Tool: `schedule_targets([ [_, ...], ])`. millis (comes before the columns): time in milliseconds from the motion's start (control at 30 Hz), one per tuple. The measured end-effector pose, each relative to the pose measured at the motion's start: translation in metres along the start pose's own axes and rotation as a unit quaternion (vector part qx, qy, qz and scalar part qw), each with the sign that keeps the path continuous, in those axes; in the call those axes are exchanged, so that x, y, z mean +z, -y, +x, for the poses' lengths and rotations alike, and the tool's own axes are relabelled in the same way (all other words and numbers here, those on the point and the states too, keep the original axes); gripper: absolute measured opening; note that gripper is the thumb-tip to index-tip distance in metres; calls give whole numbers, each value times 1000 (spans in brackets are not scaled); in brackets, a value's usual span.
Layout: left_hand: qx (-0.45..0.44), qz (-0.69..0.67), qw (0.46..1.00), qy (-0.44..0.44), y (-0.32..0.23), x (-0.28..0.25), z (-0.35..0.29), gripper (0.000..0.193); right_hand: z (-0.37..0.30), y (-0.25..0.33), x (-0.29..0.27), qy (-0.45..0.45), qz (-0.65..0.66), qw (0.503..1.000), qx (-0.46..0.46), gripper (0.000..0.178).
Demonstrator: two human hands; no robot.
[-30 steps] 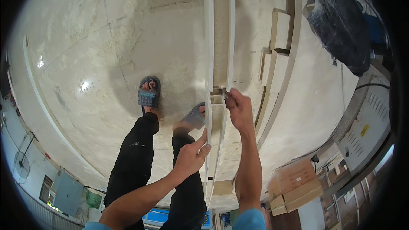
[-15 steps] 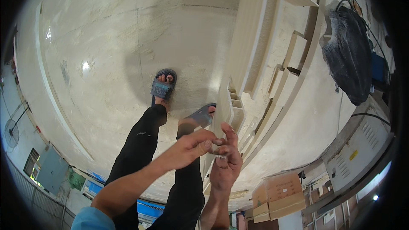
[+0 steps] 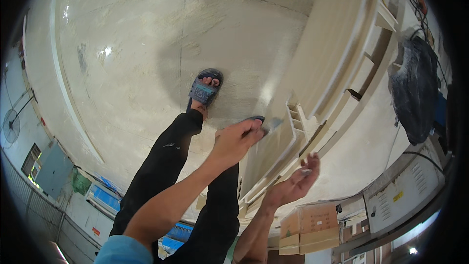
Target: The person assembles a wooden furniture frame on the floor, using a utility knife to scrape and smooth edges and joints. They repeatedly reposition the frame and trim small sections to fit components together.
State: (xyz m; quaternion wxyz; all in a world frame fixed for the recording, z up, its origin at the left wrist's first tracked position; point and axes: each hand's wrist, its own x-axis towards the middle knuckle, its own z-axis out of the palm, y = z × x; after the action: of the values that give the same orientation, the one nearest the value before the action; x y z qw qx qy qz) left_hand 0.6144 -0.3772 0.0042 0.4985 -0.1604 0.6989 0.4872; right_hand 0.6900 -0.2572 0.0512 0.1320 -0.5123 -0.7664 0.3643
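Observation:
My left hand [image 3: 237, 143] is closed, its back toward me, above my right foot. A flat grey-blue piece [image 3: 272, 126] shows just past its fingertips, blurred. Whether the fingers hold it I cannot tell. My right hand [image 3: 295, 183] is palm up with its fingers loosely bent and apart, to the right of the pale panels. A small whitish bit [image 3: 306, 170] shows at its fingers, too small to name. Between the two hands stands a long cream panel with a hollow ribbed end [image 3: 296, 119].
More cream panels [image 3: 337, 44] lean in a row along a low ledge at the right. Beyond are a black bag [image 3: 415, 88], loose cables, a grey metal cabinet [image 3: 405, 190] and a cardboard box [image 3: 310, 225]. My sandalled left foot [image 3: 206, 88] stands on the dusty pale floor [image 3: 132, 68].
My hands were together, the left fingers at the right hand's fingers. Now they are apart: the left has closed and moved up, the right has swung rightward. The view has shifted somewhat.

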Motion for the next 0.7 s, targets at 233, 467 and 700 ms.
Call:
schedule_targets([
  [233,68,-54,988,-128,49,78,93,21,1,-57,29,40,-30,988,143,39],
  [467,138,-65,975,-164,48,94,100,20,-1,-54,25,51,-96,989,100,41],
  [700,227,25,954,-196,44,92,110,14,-1,-57,28,41,-81,990,112,44],
])
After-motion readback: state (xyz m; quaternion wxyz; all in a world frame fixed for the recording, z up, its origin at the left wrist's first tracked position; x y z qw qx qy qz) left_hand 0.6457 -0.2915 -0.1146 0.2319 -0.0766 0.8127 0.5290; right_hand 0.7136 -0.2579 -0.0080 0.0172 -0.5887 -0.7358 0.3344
